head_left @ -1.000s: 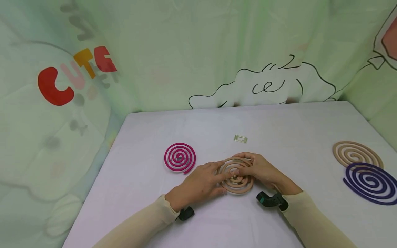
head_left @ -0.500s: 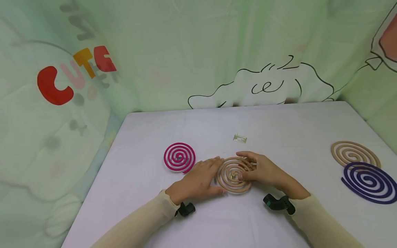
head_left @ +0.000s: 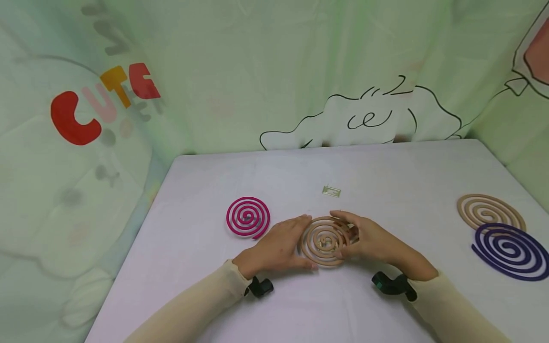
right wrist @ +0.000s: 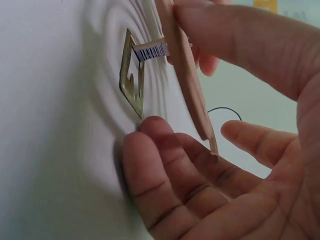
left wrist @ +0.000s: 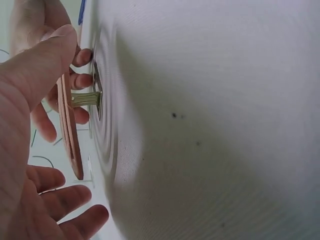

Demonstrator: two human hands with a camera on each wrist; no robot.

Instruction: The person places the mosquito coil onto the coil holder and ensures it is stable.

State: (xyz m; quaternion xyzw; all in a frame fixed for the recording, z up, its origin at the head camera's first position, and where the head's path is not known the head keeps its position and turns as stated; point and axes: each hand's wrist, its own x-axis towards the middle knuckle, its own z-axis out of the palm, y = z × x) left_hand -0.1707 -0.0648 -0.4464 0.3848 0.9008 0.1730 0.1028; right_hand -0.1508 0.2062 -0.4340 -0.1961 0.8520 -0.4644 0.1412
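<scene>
A tan mosquito coil point(right wrist: 187, 80) sits raised above the table on a small metal coil stand point(right wrist: 125, 82), whose thin upright post point(left wrist: 85, 99) meets the coil's underside in the left wrist view. My left hand point(head_left: 276, 245) lies along the coil's left rim, fingers fairly straight and thumb near its front edge. On the other side my right hand point(head_left: 375, 240) spans the right rim, with the thumb over the front right edge. Below the coil, the right fingertips point(right wrist: 147, 155) bend loosely near the tabletop, apart from the coil.
Left of the hands lies a pink mosquito coil point(head_left: 248, 216). A flat metal stand point(head_left: 325, 192) rests farther back. At the right, a purple coil point(head_left: 509, 246) overlaps another tan coil point(head_left: 465, 209). A printed green curtain point(head_left: 257, 71) hangs behind the white table point(head_left: 206, 181).
My right fingers have left the coil's middle, and that hand has drawn right to the rim. The left hand has drawn back from the middle to the left rim.
</scene>
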